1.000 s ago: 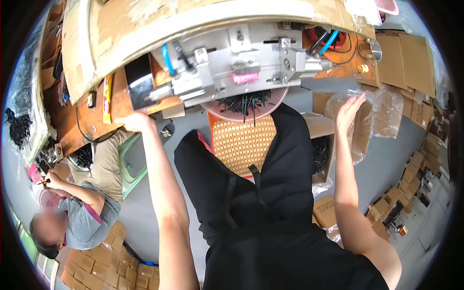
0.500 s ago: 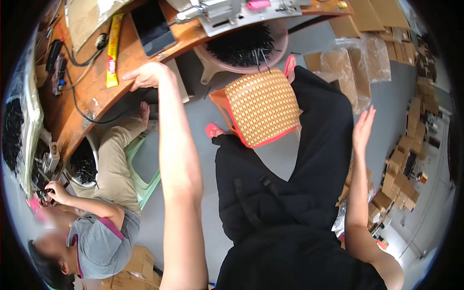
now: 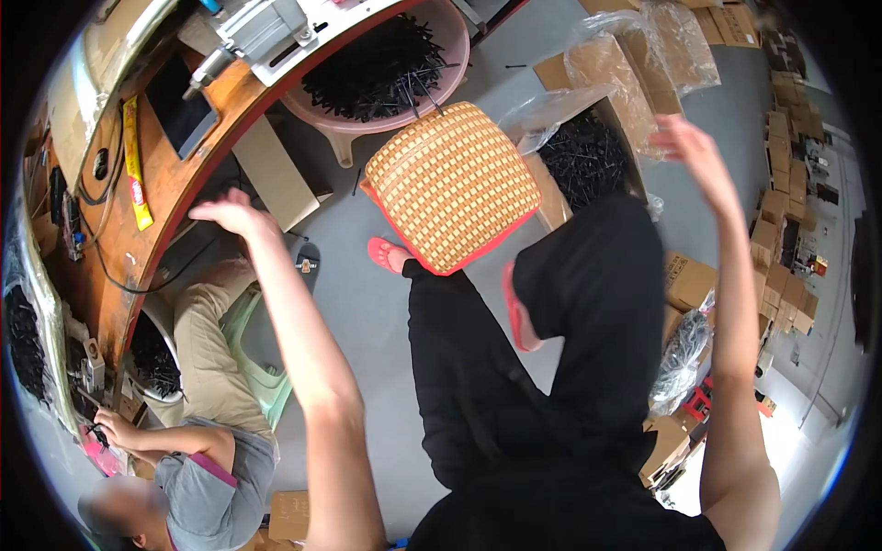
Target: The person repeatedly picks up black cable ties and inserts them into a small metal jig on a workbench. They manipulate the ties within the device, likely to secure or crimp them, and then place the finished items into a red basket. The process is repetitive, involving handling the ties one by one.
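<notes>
My left hand [image 3: 234, 215] holds nothing, its fingers stretched out beside the curved front edge of the wooden table [image 3: 173, 197]; whether a fingertip touches it I cannot tell. Out to the right, my right hand [image 3: 695, 154] hangs in the air with its fingers apart, a little blurred. Between my arms, in front of my legs, stands a seat with a woven tan checked cushion [image 3: 455, 184] edged in red. Near the right hand is an open cardboard box of thin black parts [image 3: 588, 161]. One of my knees is raised.
A pink basin [image 3: 457, 73] heaped with black parts stands under the table. On the tabletop are a metal clamp device [image 3: 266, 37], a dark tablet [image 3: 181, 106] and a yellow packet [image 3: 134, 165]. A co-worker [image 3: 211, 477] sits at the left. Cardboard boxes [image 3: 691, 283] lie to the right.
My left hand has come off the table edge. My right hand has risen and moved forward. One leg has lifted and swung, and the view has shifted, bringing the box of black parts into sight.
</notes>
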{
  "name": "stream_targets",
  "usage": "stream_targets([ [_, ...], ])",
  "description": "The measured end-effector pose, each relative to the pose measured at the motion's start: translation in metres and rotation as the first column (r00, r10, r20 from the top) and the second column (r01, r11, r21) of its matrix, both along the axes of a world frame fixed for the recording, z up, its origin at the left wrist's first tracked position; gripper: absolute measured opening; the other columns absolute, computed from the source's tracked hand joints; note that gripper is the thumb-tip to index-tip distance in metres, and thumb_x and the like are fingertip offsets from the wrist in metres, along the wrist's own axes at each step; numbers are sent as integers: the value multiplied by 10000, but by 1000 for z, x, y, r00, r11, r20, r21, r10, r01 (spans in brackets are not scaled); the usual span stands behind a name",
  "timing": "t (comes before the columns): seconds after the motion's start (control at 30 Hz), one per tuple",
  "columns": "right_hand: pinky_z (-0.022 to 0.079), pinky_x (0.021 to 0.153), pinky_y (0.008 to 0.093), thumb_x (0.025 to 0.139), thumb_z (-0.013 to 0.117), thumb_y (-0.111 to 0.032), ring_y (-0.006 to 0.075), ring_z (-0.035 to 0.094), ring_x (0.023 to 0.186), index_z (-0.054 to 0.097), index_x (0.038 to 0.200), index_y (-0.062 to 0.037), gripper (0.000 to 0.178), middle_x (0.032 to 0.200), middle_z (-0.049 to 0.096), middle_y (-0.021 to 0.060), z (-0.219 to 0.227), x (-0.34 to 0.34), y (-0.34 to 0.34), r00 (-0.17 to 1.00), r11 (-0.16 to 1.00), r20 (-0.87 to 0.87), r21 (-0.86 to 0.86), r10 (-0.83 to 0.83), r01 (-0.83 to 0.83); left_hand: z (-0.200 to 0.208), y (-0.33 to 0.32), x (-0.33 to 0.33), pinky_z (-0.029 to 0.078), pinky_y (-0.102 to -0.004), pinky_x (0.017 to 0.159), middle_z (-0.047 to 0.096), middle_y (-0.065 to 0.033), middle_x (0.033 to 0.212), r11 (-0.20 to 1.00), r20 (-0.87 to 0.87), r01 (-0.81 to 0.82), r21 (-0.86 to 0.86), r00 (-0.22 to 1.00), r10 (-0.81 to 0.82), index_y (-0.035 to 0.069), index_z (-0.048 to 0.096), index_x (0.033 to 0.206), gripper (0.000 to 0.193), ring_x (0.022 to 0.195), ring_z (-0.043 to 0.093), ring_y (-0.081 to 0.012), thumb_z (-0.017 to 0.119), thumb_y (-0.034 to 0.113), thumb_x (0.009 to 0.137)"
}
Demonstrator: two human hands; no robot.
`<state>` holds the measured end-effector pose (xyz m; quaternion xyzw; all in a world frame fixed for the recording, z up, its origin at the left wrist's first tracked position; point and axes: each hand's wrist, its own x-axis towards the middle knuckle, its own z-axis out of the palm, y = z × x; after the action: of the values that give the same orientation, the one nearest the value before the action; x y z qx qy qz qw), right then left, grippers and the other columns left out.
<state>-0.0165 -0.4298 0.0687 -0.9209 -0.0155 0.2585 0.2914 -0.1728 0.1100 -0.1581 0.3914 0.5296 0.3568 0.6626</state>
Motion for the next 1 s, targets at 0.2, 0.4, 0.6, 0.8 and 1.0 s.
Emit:
stream_targets([
  [0.2, 447, 949, 348, 903, 502, -613, 241, 554, 1163, 531, 1278, 24, 740, 1234, 594, 177, -224, -34, 23, 939, 994, -333, 39, -83, 101, -180, -188, -136, 286, -366, 1106, 378, -131, 1480, 766, -263, 354, -537, 792, -551, -2, 310, 1451, 822, 1359, 362, -230, 295, 649, 951],
  [0.4, 475, 941, 334, 823, 702, -502, 227, 566, 1136, 287, 1419, 48, 912, 1259, 550, 227, -340, -45, 37, 858, 880, -511, 427, 45, 209, -177, -242, -117, 431, -414, 1017, 481, -127, 1385, 608, 237, 533, -588, 832, -501, 42, 381, 1411, 734, 1228, 511, -224, 298, 616, 960],
  [0.6, 509, 874, 323, 798, 785, -302, 186, 600, 1047, 419, 1291, 31, 698, 1176, 597, 153, -312, -148, 51, 870, 816, -491, 489, -36, 309, -157, -272, -235, 558, -448, 858, 509, -145, 1342, 736, 133, 322, -596, 943, -305, 34, 375, 1385, 580, 1133, 579, -297, 446, 432, 970],
  [0.8, 442, 974, 307, 825, 747, -196, 157, 547, 1142, 438, 1340, 27, 640, 1248, 585, 115, -296, -353, 129, 880, 826, -454, 543, 141, 148, -147, -213, -487, 586, -407, 787, 571, -193, 1241, 818, -85, 117, -563, 977, -198, 7, 445, 1342, 519, 1049, 621, -298, 462, 377, 978],
  [1.0, 466, 943, 362, 812, 727, -195, 298, 603, 1107, 515, 1258, 35, 545, 1180, 610, 220, -320, -499, 173, 701, 876, -676, 457, 229, 154, -142, -131, -643, 552, -415, 857, 522, -188, 1313, 954, -729, 79, -288, 628, -273, 17, 381, 1405, 592, 1123, 580, -315, 301, 456, 1016],
])
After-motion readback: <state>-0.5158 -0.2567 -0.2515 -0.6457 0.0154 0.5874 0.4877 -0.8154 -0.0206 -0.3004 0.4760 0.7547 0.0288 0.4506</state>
